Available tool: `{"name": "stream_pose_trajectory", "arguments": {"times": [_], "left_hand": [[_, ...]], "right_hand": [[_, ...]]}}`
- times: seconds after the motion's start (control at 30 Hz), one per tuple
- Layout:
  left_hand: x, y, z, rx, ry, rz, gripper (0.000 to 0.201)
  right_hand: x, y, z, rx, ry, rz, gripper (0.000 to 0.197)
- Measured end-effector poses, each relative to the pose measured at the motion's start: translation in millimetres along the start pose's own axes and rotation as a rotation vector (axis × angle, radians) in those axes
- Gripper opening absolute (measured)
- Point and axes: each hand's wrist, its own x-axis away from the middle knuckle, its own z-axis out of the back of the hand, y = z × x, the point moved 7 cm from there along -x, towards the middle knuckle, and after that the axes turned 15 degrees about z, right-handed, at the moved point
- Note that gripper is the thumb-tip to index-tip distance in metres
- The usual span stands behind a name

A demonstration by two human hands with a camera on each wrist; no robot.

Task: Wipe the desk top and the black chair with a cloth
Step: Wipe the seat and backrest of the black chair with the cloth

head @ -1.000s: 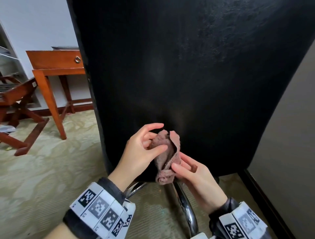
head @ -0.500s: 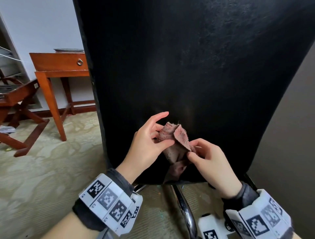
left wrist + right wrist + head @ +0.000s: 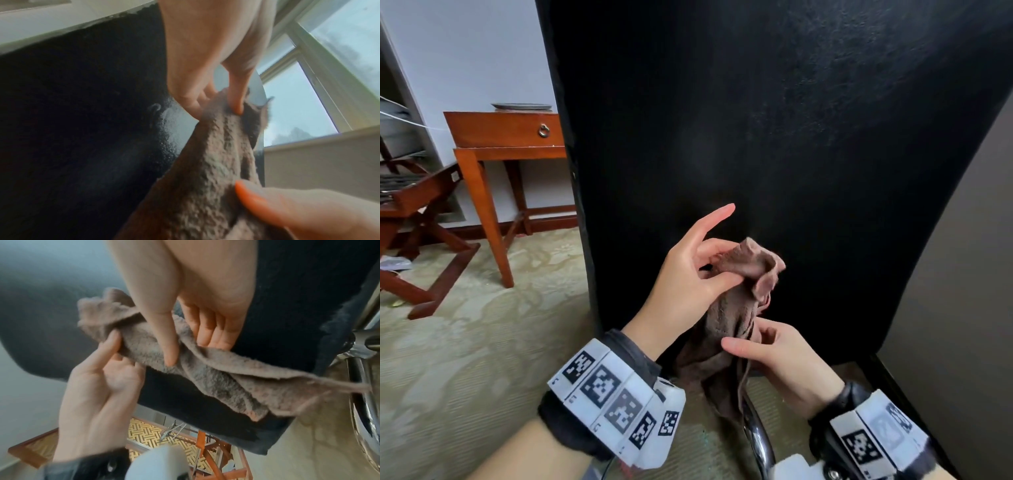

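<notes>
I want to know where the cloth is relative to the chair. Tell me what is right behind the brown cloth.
Behind the brown terry cloth, pinched by the left hand and right hand, is the black leather chair back. The cloth covers a patch of it and part of the chrome chair leg.

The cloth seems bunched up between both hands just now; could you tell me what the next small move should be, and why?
Probably spread it flat. The cloth hangs crumpled, pinched near the top by the left hand and lower down by the right hand, off the black chair behind it.
</notes>
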Motion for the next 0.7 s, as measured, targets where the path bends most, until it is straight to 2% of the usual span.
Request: {"name": "stream_pose_trajectory", "arguments": {"times": [0.03,0.1,0.13,0.17,0.2,0.27,0.33,0.43,0.6,0.7], "left_hand": [[1.4,1.9,-0.3,0.017,-0.060,-0.007,0.073],[6.0,3.4,-0.2,0.017,-0.185,-0.023,0.079],[7.5,1.7,1.3,-0.031,-0.217,-0.032,0.084],[7.2,-2.6,3.1,-0.113,-0.219,-0.039,0.088],[6.0,-8.8,5.0,-0.193,-0.203,-0.038,0.088],[4.0,-21.7,7.5,-0.261,-0.155,-0.010,0.077],[3.7,-28.1,9.5,-0.211,-0.116,0.025,0.061],[2.9,-27.4,18.2,-0.156,-0.045,0.055,0.043],[-2.6,-24.4,22.1,-0.089,-0.080,0.116,0.024],[-4.0,-24.4,21.5,-0.015,-0.116,0.156,0.021]], "right_hand": [[-2.1,-1.5,1.4,-0.011,0.015,0.007,0.014],[-8.4,-15.3,9.9,0.033,0.049,0.118,0.027],[-10.6,-26.0,13.1,0.038,0.058,0.181,0.026],[-11.0,-37.9,11.3,0.021,0.043,0.220,0.018],[-10.7,-48.1,6.4,-0.004,-0.012,0.242,0.014],[-10.7,-68.8,1.2,0.114,-0.079,0.329,0.017],[-12.0,-84.2,-1.4,0.251,-0.115,0.454,0.026],[-13.4,-95.8,-5.2,0.400,-0.191,0.505,0.035],[-11.8,-120.4,-9.2,0.788,-0.330,0.701,0.041],[-12.5,-128.1,-11.8,0.888,-0.388,0.763,0.041]]}}
